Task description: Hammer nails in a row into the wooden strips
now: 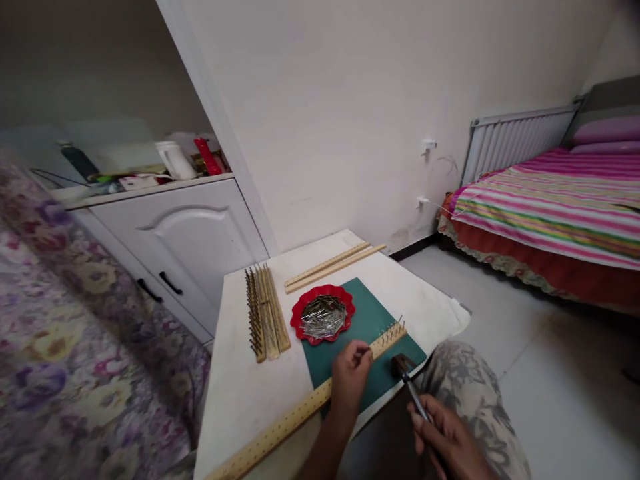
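Note:
My left hand [350, 367] is closed in a pinch over a long wooden strip [280, 425] with rows of small holes. Whatever is between its fingertips is too small to make out. Several nails [391, 332] stand up, some leaning, from the strip's far right end. In my right hand [445, 430] is a hammer [403, 367], gripped by its handle, its head just off the near right edge of a green mat [350, 293]. The strip lies slantwise across the mat. A red scalloped dish [299, 323] heaped with loose nails [324, 317] sits beyond my left hand.
On the white table [240, 407], wooden strips [273, 313] lie together at the left, the outermost studded with nails [254, 313]. Two more strips [330, 265] lie at the back. A cabinet [185, 247] and floral curtain [110, 373] flank the left; a bed [545, 207] stands right.

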The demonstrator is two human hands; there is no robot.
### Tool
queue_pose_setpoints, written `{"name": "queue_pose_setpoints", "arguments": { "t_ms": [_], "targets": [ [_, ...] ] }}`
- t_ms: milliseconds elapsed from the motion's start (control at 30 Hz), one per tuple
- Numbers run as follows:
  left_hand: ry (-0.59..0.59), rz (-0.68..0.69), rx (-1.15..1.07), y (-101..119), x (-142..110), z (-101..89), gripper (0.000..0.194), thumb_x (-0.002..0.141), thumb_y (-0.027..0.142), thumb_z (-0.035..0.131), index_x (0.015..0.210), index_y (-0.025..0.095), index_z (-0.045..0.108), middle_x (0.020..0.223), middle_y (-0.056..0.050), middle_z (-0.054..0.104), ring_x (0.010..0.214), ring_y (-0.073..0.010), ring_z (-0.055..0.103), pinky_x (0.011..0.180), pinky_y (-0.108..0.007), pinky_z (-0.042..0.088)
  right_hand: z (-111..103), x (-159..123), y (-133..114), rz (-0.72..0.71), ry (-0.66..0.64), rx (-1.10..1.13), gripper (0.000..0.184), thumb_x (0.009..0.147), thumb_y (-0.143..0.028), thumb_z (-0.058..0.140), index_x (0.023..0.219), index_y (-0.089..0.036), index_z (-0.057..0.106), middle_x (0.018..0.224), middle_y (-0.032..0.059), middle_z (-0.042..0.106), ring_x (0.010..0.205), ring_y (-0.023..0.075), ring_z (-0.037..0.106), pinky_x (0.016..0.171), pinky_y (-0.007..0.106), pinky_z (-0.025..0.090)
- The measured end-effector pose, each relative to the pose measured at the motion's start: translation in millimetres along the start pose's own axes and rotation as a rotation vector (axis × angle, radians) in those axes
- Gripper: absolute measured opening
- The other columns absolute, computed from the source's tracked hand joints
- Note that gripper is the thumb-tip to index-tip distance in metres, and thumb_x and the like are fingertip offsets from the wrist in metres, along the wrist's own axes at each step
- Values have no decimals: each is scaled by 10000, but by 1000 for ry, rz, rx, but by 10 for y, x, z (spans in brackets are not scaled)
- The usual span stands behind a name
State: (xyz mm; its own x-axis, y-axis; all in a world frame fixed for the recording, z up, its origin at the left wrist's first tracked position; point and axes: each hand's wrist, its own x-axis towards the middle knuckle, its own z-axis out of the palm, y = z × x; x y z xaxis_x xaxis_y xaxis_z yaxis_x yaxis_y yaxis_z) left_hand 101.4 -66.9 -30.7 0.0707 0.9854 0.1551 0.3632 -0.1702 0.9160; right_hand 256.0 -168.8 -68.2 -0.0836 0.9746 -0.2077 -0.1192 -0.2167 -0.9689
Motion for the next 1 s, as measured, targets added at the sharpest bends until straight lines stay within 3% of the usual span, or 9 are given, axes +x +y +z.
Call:
{"name": "queue_pose_setpoints", "arguments": {
  "t_ms": [200,1000],
  "targets": [
    [89,55,29,-123,303,98,129,758,272,542,727,169,615,685,4,612,648,-133,552,621,-216,416,-8,51,124,19,-24,14,448,758,-643,516,854,-211,441,472,-98,528,257,10,274,277,129,155],
    [54,76,92,-206,311,162,160,775,285,528,742,184,647,679,10,635,630,-130,555,595,-203,397,-17,72,97,30,-52,32,463,751,-650,523,854,-207,434,466,-104,516,259,12,272,276,129,152]
  ]
}}
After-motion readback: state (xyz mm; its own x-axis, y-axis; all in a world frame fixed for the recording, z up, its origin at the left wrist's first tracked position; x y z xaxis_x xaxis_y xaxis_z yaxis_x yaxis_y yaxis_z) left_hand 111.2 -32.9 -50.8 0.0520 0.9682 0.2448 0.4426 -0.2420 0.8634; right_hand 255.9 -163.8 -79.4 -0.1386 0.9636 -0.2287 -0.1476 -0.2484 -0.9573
